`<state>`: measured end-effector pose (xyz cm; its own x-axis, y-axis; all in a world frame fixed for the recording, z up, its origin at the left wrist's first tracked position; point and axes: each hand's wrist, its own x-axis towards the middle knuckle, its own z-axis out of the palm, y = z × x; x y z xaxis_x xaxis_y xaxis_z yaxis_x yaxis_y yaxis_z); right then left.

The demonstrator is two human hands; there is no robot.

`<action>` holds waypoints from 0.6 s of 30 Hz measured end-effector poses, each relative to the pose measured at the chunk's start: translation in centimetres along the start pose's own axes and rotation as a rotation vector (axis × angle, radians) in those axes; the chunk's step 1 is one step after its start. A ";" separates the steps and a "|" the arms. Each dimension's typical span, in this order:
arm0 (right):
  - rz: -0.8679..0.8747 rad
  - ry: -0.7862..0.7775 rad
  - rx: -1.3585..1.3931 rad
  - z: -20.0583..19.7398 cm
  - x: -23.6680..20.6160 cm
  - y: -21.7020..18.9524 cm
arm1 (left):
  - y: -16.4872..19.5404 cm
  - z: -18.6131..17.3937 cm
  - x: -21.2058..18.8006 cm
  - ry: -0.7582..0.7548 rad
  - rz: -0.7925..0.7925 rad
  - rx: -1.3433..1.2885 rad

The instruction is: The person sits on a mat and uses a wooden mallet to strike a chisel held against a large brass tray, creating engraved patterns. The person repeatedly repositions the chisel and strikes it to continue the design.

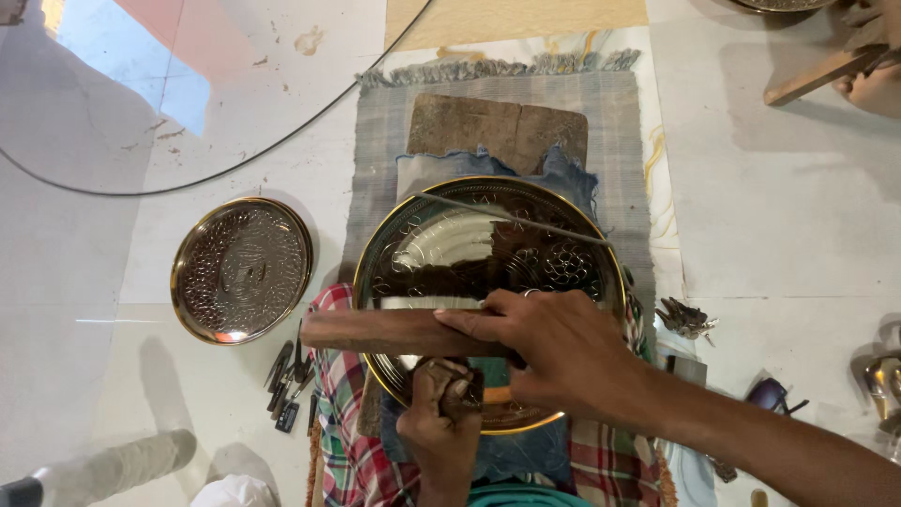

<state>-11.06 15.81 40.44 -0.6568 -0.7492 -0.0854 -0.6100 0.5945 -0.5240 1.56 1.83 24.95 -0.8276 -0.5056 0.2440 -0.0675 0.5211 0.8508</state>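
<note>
A large round brass plate (450, 249) with engraved floral patterns lies in front of me on blue cloth. My right hand (554, 352) reaches in from the lower right and grips a long brown wooden bar (375, 331) lying across the near part of the plate. Just below the bar, my left hand (441, 418) is closed around a small dark tool (460, 387) at the plate's near edge; the tool's tip is hidden. A thin metal rod (526, 223) lies across the upper part of the plate.
A smaller patterned brass plate (241, 269) lies on the floor at left, with several small metal tools (286, 380) beside it. A wooden board (497, 127) sits on a grey mat (375, 141). Another person's hand with a wooden stick (817, 75) is at top right.
</note>
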 end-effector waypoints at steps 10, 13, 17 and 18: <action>-0.103 -0.043 -0.068 -0.6 1.3 -1.4 | -1.7 0.0 0.5 0.013 0.083 0.055; -0.021 -0.020 -0.094 -1.1 1.3 -1.9 | -2.1 0.4 0.3 -0.015 0.069 0.040; -0.073 -0.099 -0.131 -1.4 1.4 -2.4 | -2.2 0.4 0.4 -0.132 -0.109 -0.094; -0.056 0.021 -0.027 -1.4 1.4 -2.4 | -2.3 0.4 0.3 -0.105 -0.074 -0.069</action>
<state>-11.13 13.76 42.75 -0.6300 -0.7756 -0.0384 -0.6580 0.5594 -0.5041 1.19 0.79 22.91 -0.8759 -0.4640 0.1323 -0.0952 0.4351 0.8953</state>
